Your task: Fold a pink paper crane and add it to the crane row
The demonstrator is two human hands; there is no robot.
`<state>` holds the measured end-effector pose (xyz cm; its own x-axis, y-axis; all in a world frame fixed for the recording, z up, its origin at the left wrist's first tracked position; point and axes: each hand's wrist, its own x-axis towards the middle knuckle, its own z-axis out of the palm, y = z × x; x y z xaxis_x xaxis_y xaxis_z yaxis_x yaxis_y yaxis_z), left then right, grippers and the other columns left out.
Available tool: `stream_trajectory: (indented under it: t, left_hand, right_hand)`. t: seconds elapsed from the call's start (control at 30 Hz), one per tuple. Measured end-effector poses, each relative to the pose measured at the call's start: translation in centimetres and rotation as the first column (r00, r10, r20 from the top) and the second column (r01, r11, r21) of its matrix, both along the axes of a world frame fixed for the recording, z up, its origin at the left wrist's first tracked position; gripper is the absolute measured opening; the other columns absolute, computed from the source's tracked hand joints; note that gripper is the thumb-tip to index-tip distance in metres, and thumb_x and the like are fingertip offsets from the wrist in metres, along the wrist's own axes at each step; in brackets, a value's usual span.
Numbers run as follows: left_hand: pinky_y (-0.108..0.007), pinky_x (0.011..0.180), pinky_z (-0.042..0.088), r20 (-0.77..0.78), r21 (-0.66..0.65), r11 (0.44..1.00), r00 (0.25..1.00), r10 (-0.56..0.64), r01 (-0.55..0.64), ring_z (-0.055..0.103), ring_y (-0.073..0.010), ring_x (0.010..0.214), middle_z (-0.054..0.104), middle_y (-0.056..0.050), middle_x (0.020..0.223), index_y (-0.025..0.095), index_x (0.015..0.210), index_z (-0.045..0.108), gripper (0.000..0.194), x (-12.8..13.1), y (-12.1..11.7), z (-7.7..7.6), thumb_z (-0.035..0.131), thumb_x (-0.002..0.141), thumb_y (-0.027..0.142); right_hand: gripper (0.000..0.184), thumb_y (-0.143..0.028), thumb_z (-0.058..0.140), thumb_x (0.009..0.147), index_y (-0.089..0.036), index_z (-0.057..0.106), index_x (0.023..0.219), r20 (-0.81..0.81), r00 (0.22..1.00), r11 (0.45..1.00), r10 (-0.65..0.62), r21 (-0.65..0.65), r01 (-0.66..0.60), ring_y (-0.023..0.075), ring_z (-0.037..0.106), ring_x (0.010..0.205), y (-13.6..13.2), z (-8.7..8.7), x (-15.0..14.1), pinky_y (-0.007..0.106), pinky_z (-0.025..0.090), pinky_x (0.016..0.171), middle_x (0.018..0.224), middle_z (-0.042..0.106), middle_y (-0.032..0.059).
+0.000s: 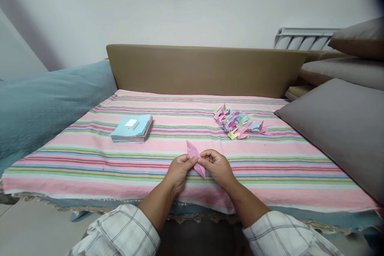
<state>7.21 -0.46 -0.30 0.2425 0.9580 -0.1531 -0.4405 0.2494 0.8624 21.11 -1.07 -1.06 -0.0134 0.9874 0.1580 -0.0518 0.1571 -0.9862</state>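
Note:
A folded pink paper (194,153), shaped like a long narrow diamond, is held up between my two hands above the striped cloth. My left hand (180,170) pinches its left edge with thumb and fingers. From the other side my right hand (217,168) grips it the same way, the two thumbs almost meeting at the paper's middle. One point of the paper sticks out above the thumbs and the other below. Beyond my right hand lies a heap of small folded paper cranes (237,122) in many colours.
A stack of square paper (132,132), blue on top, sits at the left with a small white block (131,124) on it. The striped cloth (90,160) covers the seat. Grey cushions (345,128) stand at the right, a blue-covered armrest (54,96) at the left, a brown backrest (204,70) behind.

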Motion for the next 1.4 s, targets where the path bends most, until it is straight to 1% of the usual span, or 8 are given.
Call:
stream_trajectory:
  t: [0.17,0.27,0.4,0.57,0.77,0.97,1.23,1.4]
  left_hand:
    - [-0.024,0.063,0.042,0.001,-0.019,0.997,0.997,0.074,-0.074,0.055,-0.011,0.057,0.065,-0.002,0.06,0.012,0.062,0.066,0.027,0.2,0.1,-0.3,0.082,0.054,0.033]
    - [-0.023,0.062,0.041,-0.014,-0.017,0.994,0.994,0.112,-0.112,0.053,-0.0103,0.056,0.063,-0.001,0.057,0.012,0.06,0.065,0.028,0.3,0.1,-0.5,0.081,0.054,0.034]
    - [-0.022,0.06,0.038,-0.079,0.034,0.989,0.986,0.146,-0.143,0.05,-0.0096,0.055,0.061,0.001,0.055,0.012,0.058,0.065,0.028,0.4,-0.1,-0.9,0.08,0.056,0.036]
    - [-0.021,0.057,0.035,-0.127,0.08,0.987,0.981,0.146,-0.137,0.048,-0.0092,0.056,0.058,0.002,0.054,0.013,0.062,0.067,0.029,0.4,-0.3,-1.1,0.079,0.057,0.038]
    - [-0.019,0.046,0.024,-0.158,0.046,0.988,0.975,0.154,-0.149,0.034,-0.0048,0.045,0.044,0.006,0.045,0.012,0.054,0.061,0.036,0.5,-0.5,-0.9,0.079,0.054,0.043]
    - [-0.017,0.045,0.028,-0.117,0.005,0.992,0.985,0.129,-0.129,0.037,-0.0041,0.045,0.047,0.005,0.048,0.012,0.057,0.06,0.035,0.4,-0.6,-0.7,0.08,0.054,0.04]
    - [-0.016,0.048,0.036,-0.074,-0.041,0.993,0.991,0.109,-0.113,0.044,-0.0039,0.046,0.052,0.003,0.05,0.011,0.059,0.062,0.036,0.5,-0.8,-0.2,0.08,0.055,0.042]
    - [-0.016,0.053,0.042,-0.016,-0.089,0.995,0.999,0.047,-0.049,0.05,-0.0047,0.05,0.057,0.001,0.054,0.011,0.062,0.065,0.033,0.4,-1.0,0.3,0.079,0.057,0.04]
  right_hand:
    - [0.016,-0.034,0.064,0.075,-0.021,0.065,0.085,0.288,0.946,0.964,-0.152,0.254,0.078,0.0153,0.058,0.071,-0.5,0.2,0.0,0.028,0.049,0.067,0.082,0.062,0.0039]
    - [0.012,-0.03,0.06,0.079,-0.021,0.065,0.085,0.352,0.914,0.935,-0.203,0.346,0.074,0.0148,0.057,0.072,-0.7,0.3,-0.2,0.027,0.048,0.066,0.084,0.061,0.004]
    - [0.008,-0.028,0.059,0.079,-0.021,0.063,0.08,0.36,0.908,0.946,-0.213,0.307,0.1,0.014,0.055,0.068,-0.6,0.2,-0.4,0.026,0.047,0.062,0.078,0.059,0.0025]
    - [0.006,-0.023,0.055,0.079,-0.021,0.061,0.08,0.431,0.874,0.933,-0.225,0.355,0.065,0.0142,0.055,0.067,-0.7,0.3,-0.4,0.026,0.047,0.063,0.078,0.059,0.0029]
    - [0.008,-0.022,0.052,0.079,-0.021,0.06,0.08,0.475,0.856,0.929,-0.205,0.37,0.017,0.014,0.055,0.065,-1.1,0.5,-0.4,0.026,0.046,0.06,0.077,0.06,0.003]
    - [0.008,-0.027,0.055,0.078,-0.02,0.059,0.081,0.381,0.919,0.973,-0.104,0.232,0.014,0.0132,0.055,0.061,-0.9,0.2,-0.3,0.025,0.046,0.058,0.071,0.06,0.0013]
    - [0.015,-0.035,0.06,0.076,-0.021,0.058,0.081,0.26,0.965,0.988,-0.039,0.152,-0.001,0.0139,0.059,0.062,-0.8,0.2,-0.4,0.026,0.048,0.059,0.07,0.062,0.0004]
    - [0.016,-0.036,0.061,0.075,-0.021,0.058,0.077,0.269,0.96,0.989,-0.08,0.141,0.043,0.014,0.057,0.061,-0.6,0.1,-0.3,0.026,0.047,0.057,0.068,0.061,0.0006]
